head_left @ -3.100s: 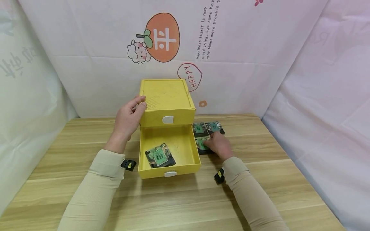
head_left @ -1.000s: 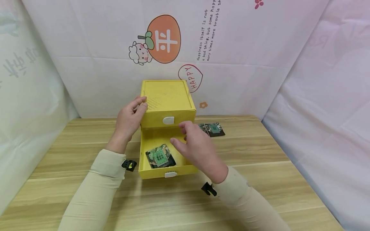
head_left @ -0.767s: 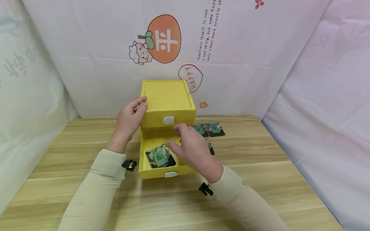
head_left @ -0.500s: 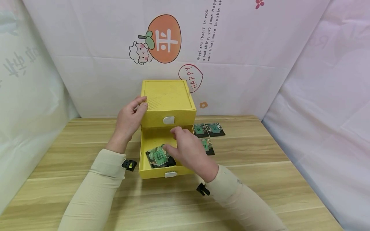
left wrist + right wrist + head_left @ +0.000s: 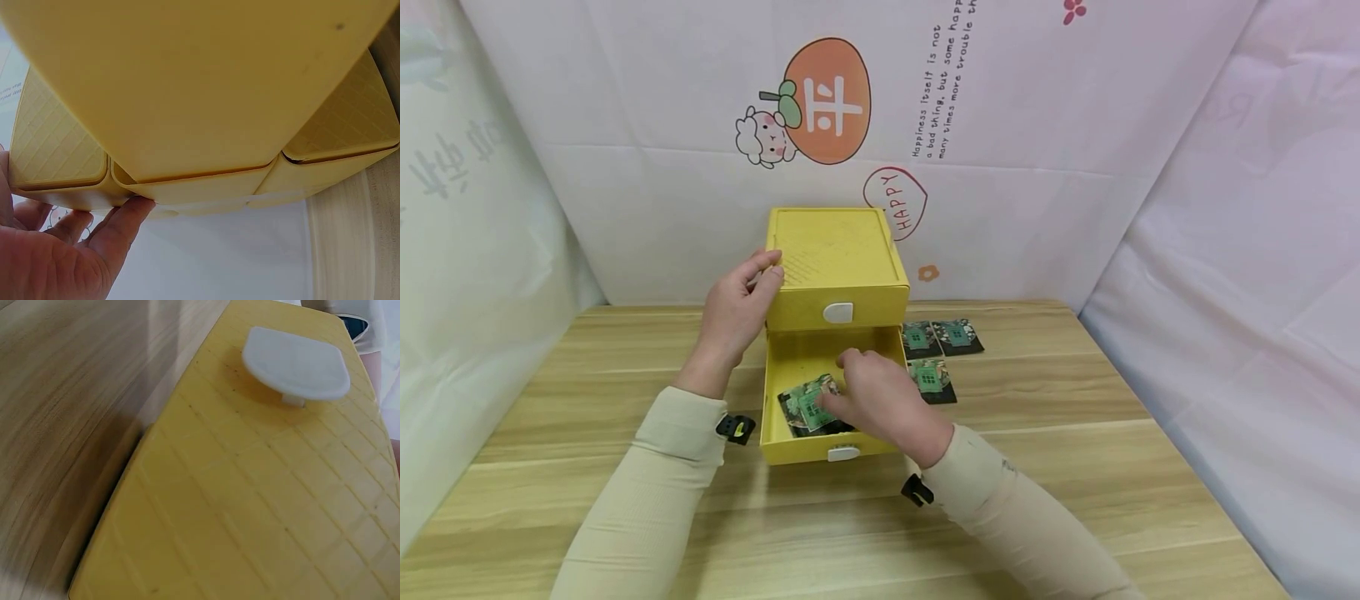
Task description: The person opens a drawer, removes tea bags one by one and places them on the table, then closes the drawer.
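Note:
A yellow drawer cabinet (image 5: 835, 246) stands at the back of the table, with one drawer (image 5: 840, 450) pulled out. My left hand (image 5: 736, 310) rests its fingertips on the cabinet's left edge; in the left wrist view its fingers (image 5: 119, 234) lie along the side beside the pulled-out drawer. A flat dark packet with a green label (image 5: 805, 408) lies in the drawer. Over that packet's right part is my right hand (image 5: 883, 400), thumb and index finger apart. The right wrist view shows the crosshatched drawer front (image 5: 250, 487) and its white knob (image 5: 297, 365) instead of the hand.
Three similar packets lie on the wooden table right of the cabinet: two at the back (image 5: 918, 337) (image 5: 957, 335) and one nearer (image 5: 931, 379), partly behind the drawer. A printed white cloth (image 5: 1000, 208) hangs close behind the cabinet.
My right hand has left the nearer packet on the table, moved left over the drawer and sunk towards the packet inside. The left hand stays at the cabinet's edge.

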A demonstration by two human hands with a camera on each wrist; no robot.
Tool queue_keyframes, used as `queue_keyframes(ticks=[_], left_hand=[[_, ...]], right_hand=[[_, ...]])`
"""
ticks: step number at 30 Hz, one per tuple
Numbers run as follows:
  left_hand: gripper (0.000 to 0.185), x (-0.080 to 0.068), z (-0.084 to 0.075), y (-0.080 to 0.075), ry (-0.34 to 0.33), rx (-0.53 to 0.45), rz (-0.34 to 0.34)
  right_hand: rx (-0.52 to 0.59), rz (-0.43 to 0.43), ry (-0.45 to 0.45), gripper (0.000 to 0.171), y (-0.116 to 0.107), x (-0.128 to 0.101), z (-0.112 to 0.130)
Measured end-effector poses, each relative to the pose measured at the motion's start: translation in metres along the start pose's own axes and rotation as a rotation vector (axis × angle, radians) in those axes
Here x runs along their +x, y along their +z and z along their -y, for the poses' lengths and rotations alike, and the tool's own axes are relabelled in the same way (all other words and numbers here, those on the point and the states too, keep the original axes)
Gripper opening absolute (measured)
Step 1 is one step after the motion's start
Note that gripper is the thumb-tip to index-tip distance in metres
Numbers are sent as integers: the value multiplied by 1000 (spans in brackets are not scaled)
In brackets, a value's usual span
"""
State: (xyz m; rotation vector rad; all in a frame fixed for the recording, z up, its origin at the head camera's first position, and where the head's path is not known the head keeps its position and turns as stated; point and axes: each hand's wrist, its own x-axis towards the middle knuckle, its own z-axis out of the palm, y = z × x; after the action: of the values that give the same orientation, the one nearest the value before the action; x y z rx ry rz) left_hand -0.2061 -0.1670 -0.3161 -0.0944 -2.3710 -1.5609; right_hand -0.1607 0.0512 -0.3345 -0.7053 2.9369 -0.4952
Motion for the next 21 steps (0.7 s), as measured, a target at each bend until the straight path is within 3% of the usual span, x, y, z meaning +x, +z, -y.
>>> queue_keyframes(ticks=[4, 8, 14, 21], left_hand=[[55, 0, -1, 0, 4, -1, -2], [54, -1, -2, 0, 10, -6, -1], [54, -2, -2, 0, 11, -8, -2], [54, -1, -2, 0, 5, -6, -6]], right_hand=[[-13, 68, 16, 63, -1, 2, 1], [10, 113, 10, 43, 1, 5, 1], [51, 160, -3, 54, 2, 7, 0], [74, 188, 3, 54, 3, 11, 0]])
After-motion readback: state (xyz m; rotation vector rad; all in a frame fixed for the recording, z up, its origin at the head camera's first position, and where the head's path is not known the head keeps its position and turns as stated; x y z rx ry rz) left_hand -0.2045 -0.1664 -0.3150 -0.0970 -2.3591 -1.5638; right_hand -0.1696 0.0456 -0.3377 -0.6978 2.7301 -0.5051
